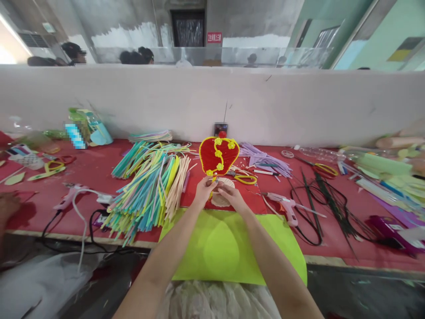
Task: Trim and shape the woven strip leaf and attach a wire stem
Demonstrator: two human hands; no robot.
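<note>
As the red fan stands upright over the bench, edged and flowered in yellow, the left hand pinches its handle; the right hand is narrowed beside it, its hold unclear. Nearby lie scissors at right and pipe cleaners at left; farther right, a glue gun; beyond, a white partition.
</note>
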